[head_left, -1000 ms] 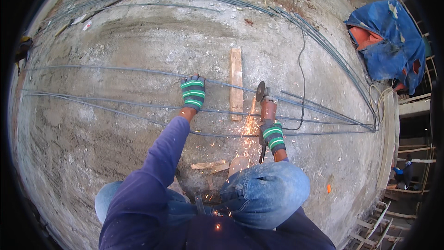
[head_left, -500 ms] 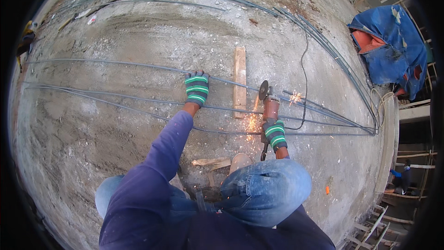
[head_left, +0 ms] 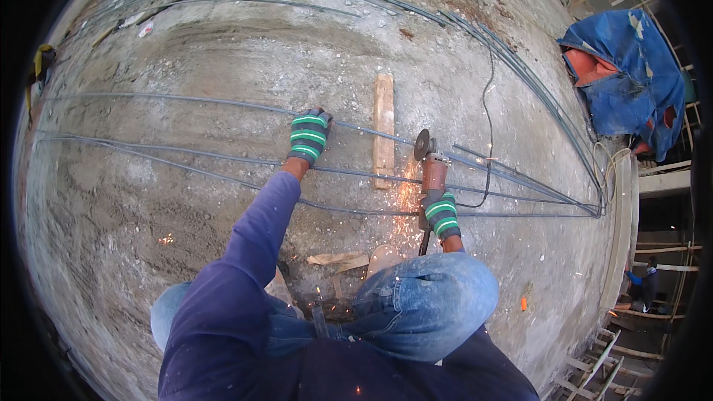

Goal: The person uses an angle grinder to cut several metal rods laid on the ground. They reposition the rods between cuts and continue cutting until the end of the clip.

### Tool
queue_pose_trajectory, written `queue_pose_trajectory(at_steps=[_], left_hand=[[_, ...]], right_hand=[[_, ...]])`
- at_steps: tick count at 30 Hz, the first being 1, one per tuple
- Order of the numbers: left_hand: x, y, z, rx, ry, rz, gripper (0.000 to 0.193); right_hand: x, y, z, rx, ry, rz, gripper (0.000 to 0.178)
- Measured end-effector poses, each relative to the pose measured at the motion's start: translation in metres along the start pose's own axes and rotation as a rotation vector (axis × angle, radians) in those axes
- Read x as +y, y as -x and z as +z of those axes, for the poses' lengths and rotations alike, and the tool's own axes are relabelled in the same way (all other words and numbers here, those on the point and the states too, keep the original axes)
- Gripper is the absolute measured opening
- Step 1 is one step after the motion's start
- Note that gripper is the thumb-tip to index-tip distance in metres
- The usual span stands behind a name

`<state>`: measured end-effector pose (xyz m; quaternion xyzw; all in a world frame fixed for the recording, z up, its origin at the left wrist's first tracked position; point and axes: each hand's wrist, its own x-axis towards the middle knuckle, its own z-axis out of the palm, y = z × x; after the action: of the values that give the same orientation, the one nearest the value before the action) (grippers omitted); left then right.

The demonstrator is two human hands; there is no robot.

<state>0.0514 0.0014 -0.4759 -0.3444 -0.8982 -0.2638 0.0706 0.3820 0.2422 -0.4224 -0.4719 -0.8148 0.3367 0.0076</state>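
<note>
Angle grinder (head_left: 431, 171) w/ disc up, by steel rods (head_left: 223, 157) on concrete floor (head_left: 223, 52), sparks below. Right hand (head_left: 443, 215) closed round its handle. Left hand (head_left: 309, 136) pressed flat on rod, fingers curled. Wood block (head_left: 384, 126) between the 2 hands.

Right hand (head_left: 443, 215) grips angle grinder (head_left: 431, 171), apparently cutting rebar (head_left: 223, 102).

left hand (head_left: 308, 136): in a green striped glove, arm stretched far out, palm pressed down flat | right hand (head_left: 442, 215): same kind of glove, nearer the body, fingers curled tight in a grip | knees bent, crouching low
</note>
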Motion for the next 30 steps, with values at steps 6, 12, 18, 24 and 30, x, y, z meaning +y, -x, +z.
queue_pose_trajectory(at_steps=[6,12,18,24,30], left_hand=[[-0.018,-0.008,-0.006,-0.066,-0.003,0.094,0.014],[-0.013,-0.01,-0.011,-0.1,-0.021,0.05,0.014],[-0.008,-0.009,-0.014,-0.099,-0.029,0.024,0.011],[-0.009,-0.008,-0.013,-0.056,-0.024,0.05,0.011],[-0.009,-0.009,-0.011,-0.098,-0.011,0.015,0.011]], right_hand=[[0.009,-0.006,0.008,0.001,-0.095,0.054,0.039],[0.016,-0.005,0.008,0.071,-0.056,-0.067,0.046],[0.023,-0.014,0.013,0.047,-0.001,0.0,0.049],[0.02,-0.009,0.006,-0.002,-0.084,-0.01,0.044],[0.006,0.0,0.003,0.026,-0.111,0.018,0.043]])
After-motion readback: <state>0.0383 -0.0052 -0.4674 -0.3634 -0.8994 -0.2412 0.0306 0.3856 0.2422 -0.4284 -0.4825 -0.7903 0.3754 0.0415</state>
